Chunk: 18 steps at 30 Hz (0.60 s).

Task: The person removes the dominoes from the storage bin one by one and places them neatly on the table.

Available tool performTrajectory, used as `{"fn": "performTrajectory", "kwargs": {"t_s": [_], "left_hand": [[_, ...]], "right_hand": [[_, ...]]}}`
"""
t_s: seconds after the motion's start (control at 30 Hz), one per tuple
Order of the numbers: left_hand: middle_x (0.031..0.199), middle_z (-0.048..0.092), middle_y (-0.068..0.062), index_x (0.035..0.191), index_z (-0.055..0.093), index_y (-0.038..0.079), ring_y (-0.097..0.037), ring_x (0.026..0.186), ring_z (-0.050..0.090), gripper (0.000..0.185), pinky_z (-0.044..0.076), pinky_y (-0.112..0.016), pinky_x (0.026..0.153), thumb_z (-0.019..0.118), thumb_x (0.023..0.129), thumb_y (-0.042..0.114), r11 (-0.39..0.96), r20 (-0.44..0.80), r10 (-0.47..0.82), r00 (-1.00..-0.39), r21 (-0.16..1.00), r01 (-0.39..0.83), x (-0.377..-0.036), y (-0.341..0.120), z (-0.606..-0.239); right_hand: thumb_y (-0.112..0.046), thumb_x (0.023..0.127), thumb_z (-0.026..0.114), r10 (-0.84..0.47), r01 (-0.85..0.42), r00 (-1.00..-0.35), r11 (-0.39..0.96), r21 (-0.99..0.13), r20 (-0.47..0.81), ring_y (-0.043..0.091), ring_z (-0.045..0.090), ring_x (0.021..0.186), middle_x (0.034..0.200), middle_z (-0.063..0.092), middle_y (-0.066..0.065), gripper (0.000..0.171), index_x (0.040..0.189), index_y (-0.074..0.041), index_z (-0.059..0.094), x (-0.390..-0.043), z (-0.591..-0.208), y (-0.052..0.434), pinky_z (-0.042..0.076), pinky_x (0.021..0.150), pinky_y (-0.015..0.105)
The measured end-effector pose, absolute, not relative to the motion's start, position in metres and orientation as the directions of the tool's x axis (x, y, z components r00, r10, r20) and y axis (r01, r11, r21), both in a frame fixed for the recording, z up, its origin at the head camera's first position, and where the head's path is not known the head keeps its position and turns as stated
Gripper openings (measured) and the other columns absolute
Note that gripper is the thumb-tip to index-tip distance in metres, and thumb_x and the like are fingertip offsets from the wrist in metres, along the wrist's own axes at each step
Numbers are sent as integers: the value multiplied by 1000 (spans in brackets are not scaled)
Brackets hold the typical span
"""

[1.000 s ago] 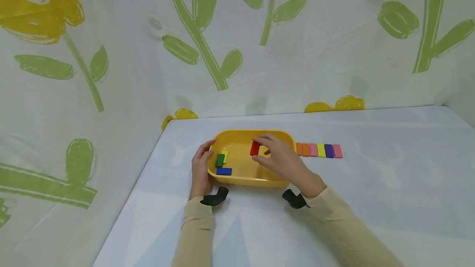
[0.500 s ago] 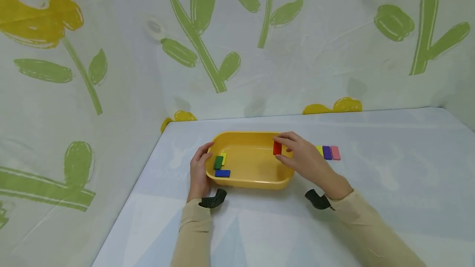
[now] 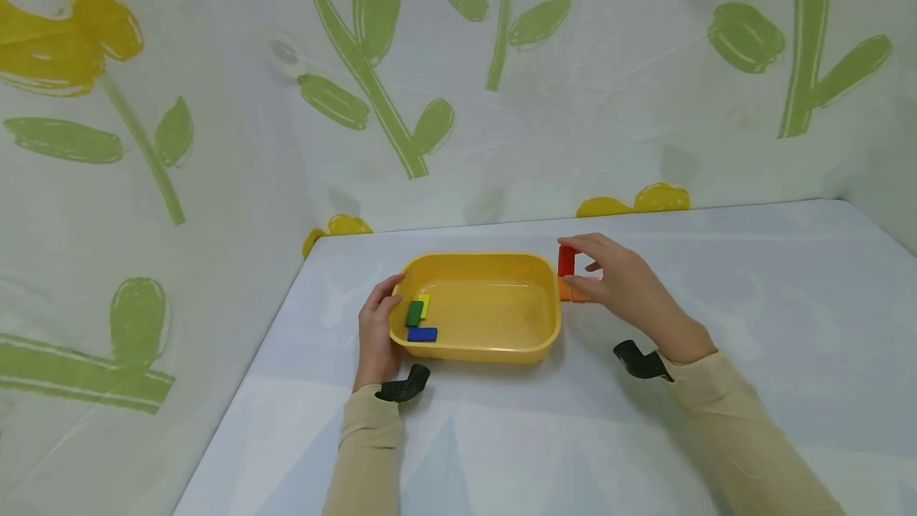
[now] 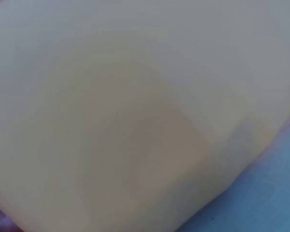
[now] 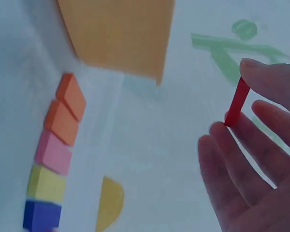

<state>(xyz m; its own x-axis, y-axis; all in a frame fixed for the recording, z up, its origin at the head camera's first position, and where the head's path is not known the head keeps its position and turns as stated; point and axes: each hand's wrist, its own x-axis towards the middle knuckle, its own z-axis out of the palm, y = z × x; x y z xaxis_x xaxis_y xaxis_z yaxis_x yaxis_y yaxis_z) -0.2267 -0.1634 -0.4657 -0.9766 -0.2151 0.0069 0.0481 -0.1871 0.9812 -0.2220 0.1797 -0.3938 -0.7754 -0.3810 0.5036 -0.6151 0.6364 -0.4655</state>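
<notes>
A red domino-like block [image 3: 566, 261] is pinched between the thumb and fingertips of my right hand [image 3: 630, 285], just past the right end of a yellow plastic tub [image 3: 476, 353]. The right wrist view shows this red block [image 5: 238, 101] edge-on. My left hand [image 3: 376, 333] grips the tub's left rim. Inside the tub, near that hand, lie a green block [image 3: 414, 314], a yellow block [image 3: 425, 306] and a blue block [image 3: 422, 334]. Blurred yellowish tub wall [image 4: 135, 121] fills most of the left wrist view.
Right of the tub runs a row of blocks: two orange [image 5: 70, 96], then pink [image 5: 53, 152], yellow [image 5: 46, 183] and purple [image 5: 41, 215]. My right hand covers most of it in the head view. A flower-printed cloth wall [image 3: 501, 158] stands behind the table.
My right hand has carried the red block from over the tub to the right, past its rim and over the row's near end. My left hand stays on the tub.
</notes>
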Motion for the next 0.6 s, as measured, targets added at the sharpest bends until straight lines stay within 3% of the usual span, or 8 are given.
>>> {"fn": "performTrajectory", "kwargs": {"t_s": [0.3, 0.6], "left_hand": [[128, 46, 8, 118, 57, 14, -9, 119, 39, 32, 32, -25, 99, 44, 89, 15, -193, 4, -212, -977, 980, 46, -228, -163, -466], [127, 46, 9, 115, 59, 18, -8, 118, 39, 30, 32, -25, 99, 45, 89, 16, -181, -10, -227, -974, 983, 32, -228, -164, -467]], "right_hand": [[-10, 75, 70, -295, -454, -884, 726, -515, 363, 24, 58, 89, 113, 55, 7, 56, 126, -8, 47, -224, -386, 205, 51, 74, 39], [-22, 81, 64, -235, -319, -947, 763, -562, 220, 32, 52, 97, 122, 49, 13, 57, 132, -10, 42, -226, -382, 233, 48, 76, 46]]}}
